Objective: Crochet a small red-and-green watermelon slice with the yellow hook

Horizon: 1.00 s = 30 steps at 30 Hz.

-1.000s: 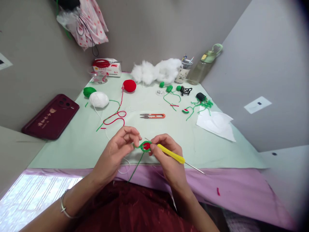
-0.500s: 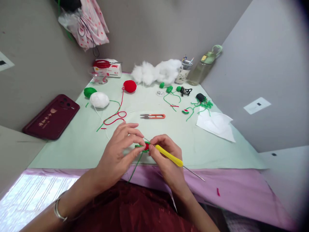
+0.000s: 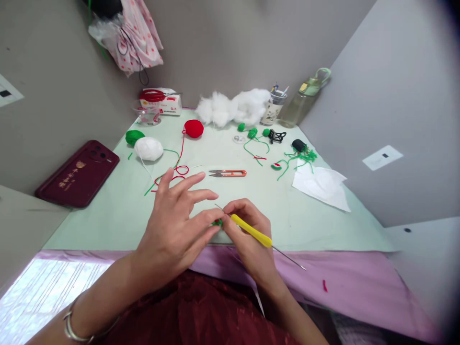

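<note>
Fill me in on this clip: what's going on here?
A person is working with both bare hands near the table's front edge. The right hand holds a yellow-handled tool. The left hand has its thumb and forefinger at a small green and red yarn piece, mostly hidden by the fingers. Beyond the hands lie orange snips; farther back are a red yarn ball and white fluff.

Your hook (image 3: 251,231) is yellow and silver, and your yarn piece (image 3: 217,223) shows green with a little red. You have a red ball (image 3: 194,128), a white ball (image 3: 148,149) and a green ball (image 3: 134,137) of yarn, orange-handled snips (image 3: 225,173), and pink cloth (image 3: 141,40) dotted with red.
</note>
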### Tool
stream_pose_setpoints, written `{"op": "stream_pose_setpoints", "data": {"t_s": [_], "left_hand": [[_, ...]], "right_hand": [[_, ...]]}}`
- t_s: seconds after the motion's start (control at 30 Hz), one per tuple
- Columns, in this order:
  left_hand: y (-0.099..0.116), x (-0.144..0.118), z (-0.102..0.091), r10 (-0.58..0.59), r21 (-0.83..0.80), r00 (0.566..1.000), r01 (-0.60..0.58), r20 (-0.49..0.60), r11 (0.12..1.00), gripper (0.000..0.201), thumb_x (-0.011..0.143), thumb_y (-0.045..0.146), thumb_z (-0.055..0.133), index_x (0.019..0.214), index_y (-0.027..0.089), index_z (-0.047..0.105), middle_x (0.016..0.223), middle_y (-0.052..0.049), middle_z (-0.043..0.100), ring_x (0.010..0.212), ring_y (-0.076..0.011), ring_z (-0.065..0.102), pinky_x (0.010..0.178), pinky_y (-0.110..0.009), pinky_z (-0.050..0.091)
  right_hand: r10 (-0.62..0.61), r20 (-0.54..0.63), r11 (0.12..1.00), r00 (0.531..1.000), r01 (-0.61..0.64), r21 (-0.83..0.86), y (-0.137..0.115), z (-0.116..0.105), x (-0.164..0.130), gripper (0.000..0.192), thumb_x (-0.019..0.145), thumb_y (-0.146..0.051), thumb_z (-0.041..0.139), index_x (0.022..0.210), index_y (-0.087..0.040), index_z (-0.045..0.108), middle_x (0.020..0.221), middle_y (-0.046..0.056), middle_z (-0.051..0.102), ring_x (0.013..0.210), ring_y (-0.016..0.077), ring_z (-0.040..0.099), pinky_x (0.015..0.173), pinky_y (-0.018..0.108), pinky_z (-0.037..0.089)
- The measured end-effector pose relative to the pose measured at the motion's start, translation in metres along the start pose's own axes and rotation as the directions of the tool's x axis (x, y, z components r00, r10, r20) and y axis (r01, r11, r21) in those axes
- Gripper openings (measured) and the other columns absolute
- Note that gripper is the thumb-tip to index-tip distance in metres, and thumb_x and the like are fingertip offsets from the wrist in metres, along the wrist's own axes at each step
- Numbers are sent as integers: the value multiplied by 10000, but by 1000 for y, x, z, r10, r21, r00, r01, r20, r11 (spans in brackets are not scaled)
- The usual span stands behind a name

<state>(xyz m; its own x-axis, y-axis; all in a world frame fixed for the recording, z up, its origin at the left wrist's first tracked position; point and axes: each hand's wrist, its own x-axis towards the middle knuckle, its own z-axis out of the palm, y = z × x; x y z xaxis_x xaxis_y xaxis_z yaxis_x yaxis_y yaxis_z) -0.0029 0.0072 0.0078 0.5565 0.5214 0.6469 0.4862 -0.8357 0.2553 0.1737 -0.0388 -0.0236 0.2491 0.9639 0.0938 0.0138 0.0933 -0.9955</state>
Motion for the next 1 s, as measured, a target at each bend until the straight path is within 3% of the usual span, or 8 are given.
{"op": "stream_pose_setpoints", "data": {"t_s": [0.17,0.3,0.47,0.6,0.67,0.8,0.9,1.0], "left_hand": [[-4,0,9,26,68,1000,-27,11,997,235,951,43,613,1013,242,722,1196,-90,756,1451,-348,533,1283,-701,208],[-8,-3,12,-115,-219,993,113,4,969,198,972,70,627,984,256,692,1064,-32,743,1330,-278,611,1273,-592,304],[-7,-7,12,-427,-626,896,402,120,669,104,1043,187,615,990,269,650,853,42,694,910,-164,689,1118,-396,489],[-1,-13,18,-486,-728,866,410,121,549,100,1066,188,599,1048,283,624,923,33,759,1039,-161,723,1067,-353,519],[-1,-15,21,-465,-714,884,354,44,604,121,1056,164,605,1076,283,613,1175,-11,793,1269,-188,684,1136,-397,487],[-9,-16,21,-240,-440,956,144,-170,886,190,981,89,635,1032,272,629,1575,-70,623,1593,-294,402,1297,-610,261],[-22,-15,15,-137,-149,971,108,-197,983,224,921,74,668,993,286,671,1631,-51,573,1663,-353,222,1312,-700,85],[-32,-13,8,-204,-76,969,195,-141,978,274,919,111,650,1115,292,711,1576,-77,613,1601,-399,358,1301,-711,141]], "right_hand": [[-37,-4,999,999,37,-28,-4,3,1,69,862,-175,701,848,-229,660,774,-44,649,688,103,585,641,217,472],[-24,0,999,1000,24,-36,-3,3,2,68,856,-179,698,835,-229,657,758,-44,643,671,105,575,623,222,459],[8,3,999,1000,-8,-43,-2,2,1,71,863,-196,703,829,-229,650,734,-49,618,645,101,540,589,223,428],[11,3,999,1000,-11,-39,-2,2,1,67,862,-195,700,833,-229,651,748,-48,632,655,102,558,598,224,435],[6,3,999,1000,-6,-42,-1,1,1,67,863,-193,703,835,-228,653,763,-45,642,677,105,580,628,229,455],[13,-13,999,1000,-14,-47,1,0,1,64,871,-215,716,846,-227,660,768,-43,647,693,110,595,641,233,470],[20,-21,999,1000,-21,-42,2,-1,0,59,876,-227,723,860,-227,666,780,-35,665,712,120,617,652,240,485],[15,-45,999,999,-17,-35,2,-1,-1,63,879,-234,730,862,-227,669,774,-31,669,700,124,624,655,251,495]]}}
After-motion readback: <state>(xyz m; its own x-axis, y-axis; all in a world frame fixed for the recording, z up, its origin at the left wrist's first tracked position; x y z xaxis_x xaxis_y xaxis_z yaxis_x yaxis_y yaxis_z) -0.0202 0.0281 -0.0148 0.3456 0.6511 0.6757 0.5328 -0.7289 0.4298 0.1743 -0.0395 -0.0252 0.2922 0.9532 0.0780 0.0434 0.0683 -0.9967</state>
